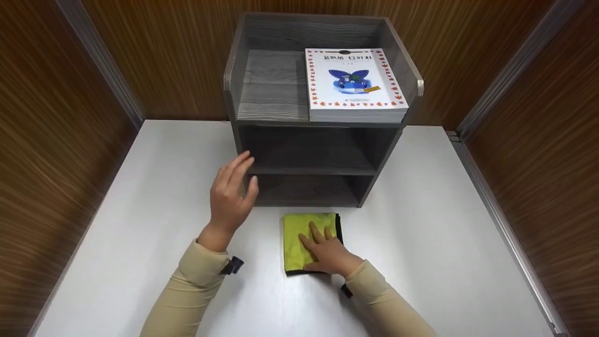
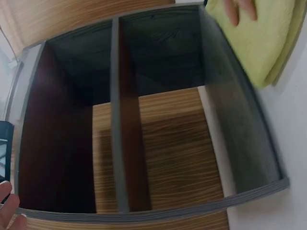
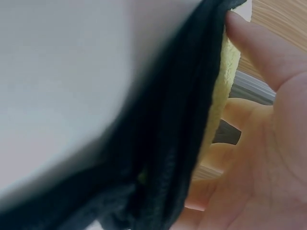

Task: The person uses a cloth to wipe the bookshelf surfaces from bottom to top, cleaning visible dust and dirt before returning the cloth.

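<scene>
A folded yellow-green towel [image 1: 295, 238] with black edging lies on the white tabletop in front of a grey wooden shelf [image 1: 311, 172]. My right hand [image 1: 330, 255] rests on the towel's right side, fingers spread over the top. In the right wrist view, the thumb [image 3: 261, 45] touches the black edging [image 3: 168, 124] and the other fingers reach over the yellow top. Held in the air beside the shelf's left front edge, my left hand [image 1: 231, 194] has nothing in its grasp and its fingers lie loosely extended.
A stack of white books [image 1: 358, 100] with a butterfly cover sits on the shelf's top, at the right. Two compartments stand below it. Wood-patterned walls [image 1: 51, 140] with metal strips enclose the white table [image 1: 430, 224] at the back and both sides.
</scene>
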Tool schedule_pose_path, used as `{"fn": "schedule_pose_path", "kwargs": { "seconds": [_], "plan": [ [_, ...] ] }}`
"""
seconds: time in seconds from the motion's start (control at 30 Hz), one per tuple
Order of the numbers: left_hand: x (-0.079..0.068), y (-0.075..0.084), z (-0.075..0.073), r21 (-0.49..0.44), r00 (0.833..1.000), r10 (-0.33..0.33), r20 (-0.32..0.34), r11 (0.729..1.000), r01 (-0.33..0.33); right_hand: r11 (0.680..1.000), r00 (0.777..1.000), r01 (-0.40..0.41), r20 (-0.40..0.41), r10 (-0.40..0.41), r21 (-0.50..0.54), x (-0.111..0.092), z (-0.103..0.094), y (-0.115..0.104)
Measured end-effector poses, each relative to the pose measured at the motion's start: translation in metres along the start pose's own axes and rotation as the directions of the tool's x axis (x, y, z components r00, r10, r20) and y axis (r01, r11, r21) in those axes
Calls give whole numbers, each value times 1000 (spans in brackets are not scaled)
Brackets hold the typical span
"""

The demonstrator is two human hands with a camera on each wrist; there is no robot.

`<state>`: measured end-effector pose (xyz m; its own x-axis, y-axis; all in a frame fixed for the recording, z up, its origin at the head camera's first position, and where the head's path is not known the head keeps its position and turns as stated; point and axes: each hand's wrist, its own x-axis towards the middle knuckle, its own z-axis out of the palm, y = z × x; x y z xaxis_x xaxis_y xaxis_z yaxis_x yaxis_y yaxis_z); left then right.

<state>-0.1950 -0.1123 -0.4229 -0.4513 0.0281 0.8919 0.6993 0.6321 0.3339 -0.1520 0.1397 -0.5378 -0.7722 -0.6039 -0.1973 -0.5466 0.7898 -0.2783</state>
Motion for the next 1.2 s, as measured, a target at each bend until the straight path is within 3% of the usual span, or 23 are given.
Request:
{"fn": "schedule_pose_path", "kwargs": {
  "seconds": [0.27,0.5,0.8,1.2],
  "plan": [
    [36,-6,-10,-26,996,13,-87,1000,-15,999,1000,-19,15,20,-31,1,-1,-1],
    [64,-10,-12,-42,993,17,-118,999,-22,999,1000,-26,5,26,-33,2,-1,-1],
    [84,-12,-9,-33,995,27,-92,999,-31,997,999,-44,-18,43,-63,4,4,-3],
    [98,-19,-6,17,1000,-12,-18,1000,12,997,999,-42,-36,39,-71,3,2,-6]
  ]
}}
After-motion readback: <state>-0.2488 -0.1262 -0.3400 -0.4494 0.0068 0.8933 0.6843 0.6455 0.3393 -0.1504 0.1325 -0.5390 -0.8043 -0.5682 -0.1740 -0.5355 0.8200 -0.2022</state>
